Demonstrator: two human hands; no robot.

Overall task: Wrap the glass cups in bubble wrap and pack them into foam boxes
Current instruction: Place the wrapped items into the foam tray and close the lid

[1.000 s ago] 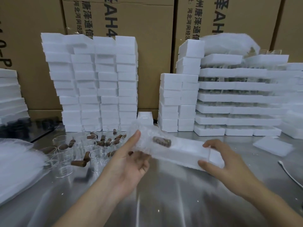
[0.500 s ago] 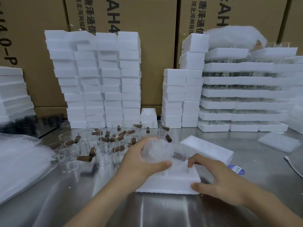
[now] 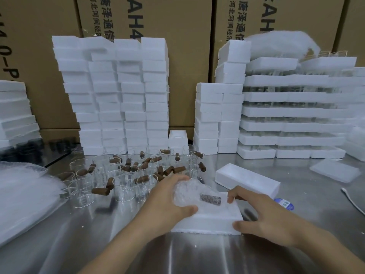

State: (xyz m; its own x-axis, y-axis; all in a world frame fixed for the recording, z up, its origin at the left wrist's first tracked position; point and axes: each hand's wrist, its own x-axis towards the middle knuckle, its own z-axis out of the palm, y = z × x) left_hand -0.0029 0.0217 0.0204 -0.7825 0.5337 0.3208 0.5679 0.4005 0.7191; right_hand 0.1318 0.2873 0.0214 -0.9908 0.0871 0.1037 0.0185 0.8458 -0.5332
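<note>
Clear bubble-wrapped glass cup (image 3: pixel 188 194) with brown cork, gripped by curled left hand (image 3: pixel 167 200), resting on white rectangular foam box (image 3: pixel 213 220), right hand (image 3: pixel 262 216) gripping box's right end, near front edge of shiny metal surface (image 3: pixel 138 244)

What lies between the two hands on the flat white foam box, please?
Head view: a bubble-wrapped glass cup with a brown cork, held by the left hand.

Table (image 3: pixel 197 254) front open, glass cups (image 3: pixel 126 184) crowd centre-L, foam box stacks (image 3: pixel 118 95) block back, spare foam box (image 3: pixel 246 180) R.
</note>
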